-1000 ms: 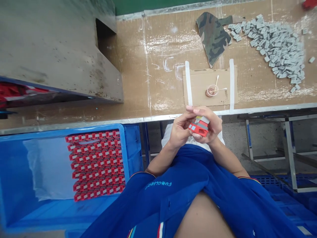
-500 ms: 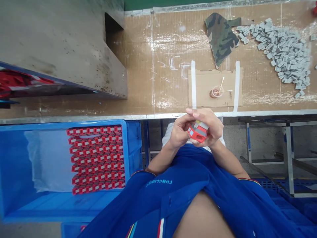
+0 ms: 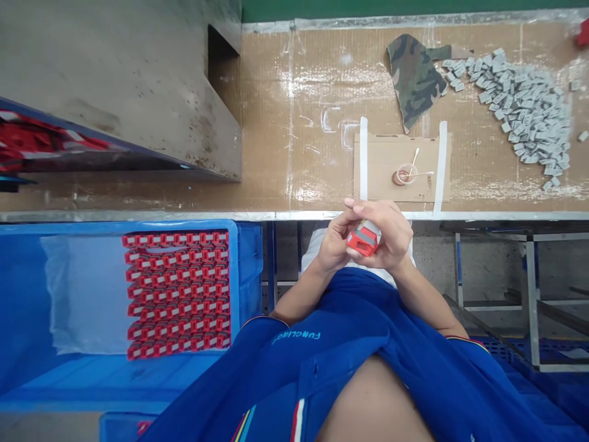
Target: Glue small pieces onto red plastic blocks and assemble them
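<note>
Red plastic block (image 3: pixel 361 242) with a grey top, one only, held in front of the body just off the worktop's (image 3: pixel 299 123) near edge, gripped by both hands: left hand (image 3: pixel 332 244) and right hand (image 3: pixel 390 236), fingers closed around it. Near the edge, one cardboard sheet (image 3: pixel 377 159) under two white tape strips (image 3: pixel 363 159), with one small dish (image 3: pixel 402 176) and two cotton swabs (image 3: pixel 421 174) (material of dish hard to tell). Toward the far edge, one camouflage cloth (image 3: pixel 414 80) beside a heap of grey pieces (image 3: pixel 519 107) (too many to count). Off the left of the near edge, one blue crate (image 3: pixel 234 276) with rows of red-and-white pieces (image 3: pixel 175 294).

On the blue garment (image 3: pixel 322 380), just right of the blue crate (image 3: pixel 234 276), I could read only pale upside-down lettering (image 3: pixel 295 337), roughly "FUNCLI", its final letters unclear at the fold.
</note>
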`<state>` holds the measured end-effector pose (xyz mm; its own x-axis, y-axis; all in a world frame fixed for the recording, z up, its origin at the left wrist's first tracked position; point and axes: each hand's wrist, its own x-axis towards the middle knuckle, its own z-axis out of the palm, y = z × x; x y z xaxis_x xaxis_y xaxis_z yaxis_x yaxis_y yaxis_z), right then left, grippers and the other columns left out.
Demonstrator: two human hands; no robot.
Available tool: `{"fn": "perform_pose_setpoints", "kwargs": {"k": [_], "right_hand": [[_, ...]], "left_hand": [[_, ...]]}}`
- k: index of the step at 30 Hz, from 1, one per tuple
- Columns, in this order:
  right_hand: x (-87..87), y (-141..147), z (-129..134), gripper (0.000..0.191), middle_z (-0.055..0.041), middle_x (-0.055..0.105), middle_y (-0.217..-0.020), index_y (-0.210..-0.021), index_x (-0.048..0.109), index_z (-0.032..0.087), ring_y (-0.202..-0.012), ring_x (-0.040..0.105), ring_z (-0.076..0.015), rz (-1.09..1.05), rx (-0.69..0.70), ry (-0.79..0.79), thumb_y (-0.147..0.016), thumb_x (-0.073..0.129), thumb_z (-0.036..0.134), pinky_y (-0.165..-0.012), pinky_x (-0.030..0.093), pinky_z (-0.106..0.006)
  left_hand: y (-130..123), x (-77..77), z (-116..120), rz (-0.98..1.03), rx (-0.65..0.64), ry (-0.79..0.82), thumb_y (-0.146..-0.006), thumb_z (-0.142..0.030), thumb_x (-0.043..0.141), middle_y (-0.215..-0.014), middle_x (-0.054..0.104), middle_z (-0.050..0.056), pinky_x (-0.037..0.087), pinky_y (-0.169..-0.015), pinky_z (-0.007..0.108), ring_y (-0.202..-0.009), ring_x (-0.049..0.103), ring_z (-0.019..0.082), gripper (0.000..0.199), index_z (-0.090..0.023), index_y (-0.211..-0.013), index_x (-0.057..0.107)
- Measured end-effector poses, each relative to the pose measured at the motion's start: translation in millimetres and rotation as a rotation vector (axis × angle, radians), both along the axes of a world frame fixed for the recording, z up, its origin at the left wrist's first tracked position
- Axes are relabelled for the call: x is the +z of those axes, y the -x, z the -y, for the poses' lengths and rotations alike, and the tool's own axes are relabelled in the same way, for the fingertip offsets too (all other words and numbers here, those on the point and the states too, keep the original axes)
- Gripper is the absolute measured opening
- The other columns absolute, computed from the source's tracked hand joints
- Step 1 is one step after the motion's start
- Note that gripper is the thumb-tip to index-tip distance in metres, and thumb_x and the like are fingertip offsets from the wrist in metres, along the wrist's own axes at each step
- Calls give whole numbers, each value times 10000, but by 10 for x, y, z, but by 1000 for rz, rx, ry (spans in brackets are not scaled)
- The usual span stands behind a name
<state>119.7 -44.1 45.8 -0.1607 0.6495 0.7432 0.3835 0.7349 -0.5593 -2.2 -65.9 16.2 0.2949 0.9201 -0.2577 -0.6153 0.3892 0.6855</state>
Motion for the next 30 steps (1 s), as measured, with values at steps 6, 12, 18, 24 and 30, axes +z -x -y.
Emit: {"fn": "perform_pose_setpoints", "kwargs": {"k": [6, 12, 18, 24, 30], "right_hand": [[0, 2, 7, 575, -161, 799, -1196, -1370, 607, 207, -989, 807, -283, 92, -97, 18, -995, 565, 641, -769, 643, -418], [-71, 35, -17, 559, -159, 797, -1208, -1369, 618, 182, -1044, 793, -273, 46, -104, 46, -987, 617, 589, -830, 633, -394], [-140, 12, -40, 568, -158, 785, -1243, -1397, 610, 178, -1104, 780, -279, 89, -104, 81, -992, 614, 576, -867, 627, -413], [-138, 15, -44, 589, -165, 781, -1249, -1397, 609, 175, -1102, 776, -284, 113, -115, 60, -988, 613, 600, -862, 620, -414], [47, 9, -90, 668, -180, 770, -1269, -1455, 577, 163, -1092, 773, -297, 105, -74, 10, -966, 651, 613, -871, 609, -409]], "left_hand": [[-39, -80, -2, 45, 45, 26, -475, -639, 985, -1027, 734, 31, 582, -884, 349, -920, 700, 201, 770, -252, -1099, 752], [-27, -235, -20, -2, 10, 75, -504, -719, 929, -859, 654, 6, 544, -719, 324, -741, 629, 168, 826, -242, -1146, 725], [-51, -271, -52, -52, 12, 103, -492, -747, 916, -770, 614, -7, 542, -727, 320, -761, 637, 181, 810, -237, -1089, 715], [-42, -276, -85, -29, -2, 84, -477, -748, 921, -747, 596, -11, 552, -719, 315, -802, 660, 198, 822, -225, -1079, 720], [-69, -146, -144, -31, 12, 73, -431, -710, 951, -728, 592, -17, 547, -665, 324, -670, 597, 155, 784, -228, -1011, 735]]}}
